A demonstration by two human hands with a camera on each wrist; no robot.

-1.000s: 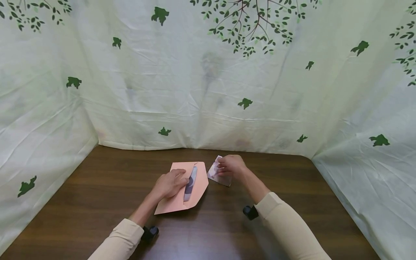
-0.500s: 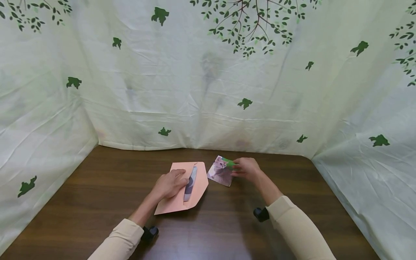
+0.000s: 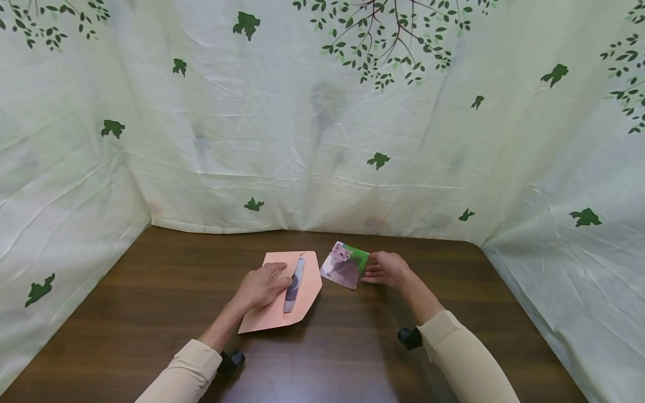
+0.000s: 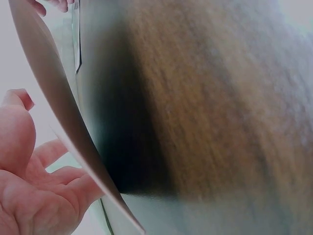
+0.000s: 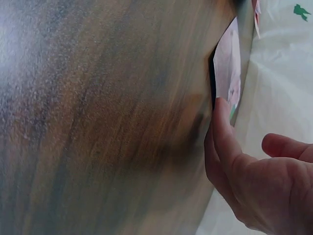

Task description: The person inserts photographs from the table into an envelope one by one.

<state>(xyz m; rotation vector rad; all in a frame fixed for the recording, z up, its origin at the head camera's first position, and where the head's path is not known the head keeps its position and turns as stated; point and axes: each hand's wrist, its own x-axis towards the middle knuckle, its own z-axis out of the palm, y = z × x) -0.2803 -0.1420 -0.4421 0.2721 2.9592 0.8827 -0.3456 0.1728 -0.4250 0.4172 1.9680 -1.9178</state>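
Left of the table's middle lies a pink paper envelope (image 3: 307, 294), its far right edge pointed like a flap. Through its slanting slit shows a strip of grey-blue paper (image 3: 293, 292). My left hand (image 3: 264, 284) rests on the envelope's left part, fingers on top; the left wrist view shows the envelope (image 4: 61, 93) edge-on beside the palm. Just right of it lies a small square picture of a kitten (image 3: 342, 267) with a green corner. My right hand (image 3: 387, 270) is at its right edge, fingers extended and touching it; thumb apart in the right wrist view.
Both things lie on a dark brown wooden table (image 3: 322, 364). A white cloth (image 3: 302, 140) printed with green leaves hangs behind the table and along both sides.
My right hand has moved right, off the top of the kitten picture to its right edge, uncovering the kitten and the green corner. The left hand and envelope stay put.
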